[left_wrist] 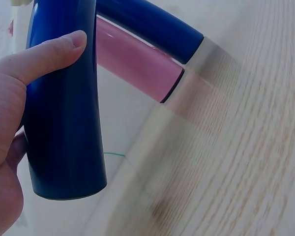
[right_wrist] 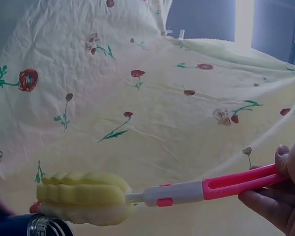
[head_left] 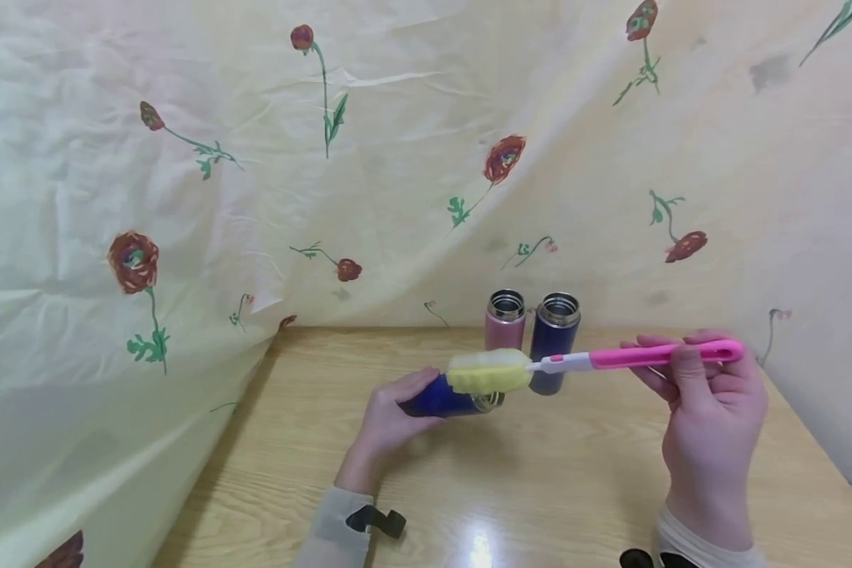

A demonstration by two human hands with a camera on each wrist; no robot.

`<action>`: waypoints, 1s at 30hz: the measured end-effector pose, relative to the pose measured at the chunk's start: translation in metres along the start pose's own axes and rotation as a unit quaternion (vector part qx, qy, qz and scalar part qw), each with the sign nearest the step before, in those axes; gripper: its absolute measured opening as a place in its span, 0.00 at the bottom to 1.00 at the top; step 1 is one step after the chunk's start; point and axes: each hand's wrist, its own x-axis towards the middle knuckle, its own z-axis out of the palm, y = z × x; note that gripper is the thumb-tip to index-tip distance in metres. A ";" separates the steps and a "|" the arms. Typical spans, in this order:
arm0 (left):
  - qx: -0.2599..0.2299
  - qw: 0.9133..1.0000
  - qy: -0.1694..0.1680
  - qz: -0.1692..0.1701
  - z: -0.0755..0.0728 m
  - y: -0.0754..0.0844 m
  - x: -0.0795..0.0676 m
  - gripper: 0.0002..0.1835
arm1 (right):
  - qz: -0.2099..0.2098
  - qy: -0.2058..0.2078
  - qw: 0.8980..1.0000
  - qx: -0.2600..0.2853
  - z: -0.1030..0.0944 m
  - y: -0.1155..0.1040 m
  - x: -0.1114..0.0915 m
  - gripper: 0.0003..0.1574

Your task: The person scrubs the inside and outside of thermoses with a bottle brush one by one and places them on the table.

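Observation:
My left hand (head_left: 390,406) grips a blue metal bottle (left_wrist: 64,123) round its body and holds it tilted on its side, its open steel mouth toward the right. In my right hand (head_left: 713,418) is a bottle brush (right_wrist: 174,195), pinched by its pink looped handle (head_left: 632,356). The yellow and white sponge head (head_left: 488,372) points left and passes in front of the bottle in the head view. From the right wrist the sponge appears above the bottle's mouth (right_wrist: 51,227), outside it.
Behind the hands, a pink bottle (head_left: 504,327) and a second blue bottle (head_left: 554,339) stand upright without lids on the wooden table (head_left: 312,379). A flowered cloth (head_left: 397,158) hangs along the back and left side.

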 end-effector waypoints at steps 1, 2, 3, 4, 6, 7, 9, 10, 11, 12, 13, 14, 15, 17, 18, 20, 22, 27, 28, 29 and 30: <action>0.001 1.000 0.000 0.001 0.000 0.000 0.000 0.40 | -0.003 0.002 1.000 0.005 0.000 0.000 0.000 0.14; 0.002 1.000 -0.001 0.001 0.000 -0.001 -0.001 0.40 | -0.005 0.005 1.000 0.010 0.000 0.001 -0.001 0.13; 0.003 1.000 -0.003 0.001 0.001 -0.002 -0.001 0.40 | -0.005 0.009 1.000 0.017 0.000 0.001 -0.001 0.13; 0.004 1.000 -0.004 0.001 0.001 -0.002 -0.001 0.41 | -0.005 0.012 1.000 0.019 -0.001 0.001 -0.001 0.13; 0.004 1.000 -0.006 -0.002 0.001 -0.002 -0.002 0.41 | -0.001 0.023 1.000 0.019 -0.001 0.001 -0.001 0.14; 0.005 1.000 -0.006 -0.005 0.001 -0.002 -0.002 0.42 | 0.000 0.030 0.999 0.013 -0.001 0.000 -0.001 0.14; 0.005 1.000 -0.006 -0.009 0.001 -0.001 -0.003 0.42 | 0.004 0.044 0.999 0.001 -0.002 0.000 -0.001 0.15; 0.005 1.000 -0.005 -0.011 0.001 -0.001 -0.003 0.42 | 0.004 0.049 0.999 -0.004 -0.002 0.000 0.000 0.15; 0.003 1.000 -0.003 -0.013 0.001 0.000 -0.003 0.42 | 0.003 0.053 0.999 -0.007 -0.003 0.000 0.000 0.15; 0.003 1.000 -0.001 -0.015 0.001 0.001 -0.002 0.42 | 0.001 0.055 0.998 -0.001 -0.003 0.000 0.001 0.15; 0.002 1.000 0.002 -0.017 0.001 0.001 -0.002 0.41 | -0.001 0.055 0.998 0.005 -0.003 0.000 0.001 0.15; 0.001 1.000 0.005 -0.016 0.001 0.001 -0.002 0.41 | -0.004 0.054 0.999 0.009 -0.003 0.001 0.002 0.15; 0.000 1.000 0.007 -0.017 0.001 0.001 -0.002 0.41 | -0.007 0.052 0.999 0.016 -0.004 0.001 0.002 0.15; 0.001 1.000 0.010 -0.014 0.001 0.001 -0.001 0.41 | -0.012 0.049 0.998 0.024 -0.004 0.002 0.002 0.15; 0.000 1.000 0.011 -0.013 0.001 0.001 -0.001 0.41 | -0.015 0.048 0.998 0.026 -0.004 0.002 0.003 0.14; 0.001 1.000 0.012 -0.010 0.001 0.001 0.000 0.41 | -0.018 0.051 0.998 0.022 -0.004 0.002 0.003 0.14; 0.002 1.000 0.013 -0.008 0.001 0.001 0.000 0.41 | -0.022 0.056 0.998 0.026 -0.004 0.002 0.004 0.14; -0.006 1.000 0.030 -0.009 0.000 0.002 0.001 0.40 | -0.022 0.073 0.997 0.018 -0.004 0.002 0.004 0.16; -0.012 0.999 0.034 -0.012 0.000 0.002 0.000 0.40 | -0.021 0.077 0.997 0.012 -0.004 0.002 0.004 0.16; -0.016 0.999 0.039 -0.015 0.000 0.003 0.000 0.40 | -0.020 0.078 0.997 0.007 -0.005 0.001 0.003 0.16; -0.023 0.999 0.043 -0.019 0.000 0.003 0.000 0.40 | -0.019 0.078 0.997 0.004 -0.005 0.001 0.003 0.17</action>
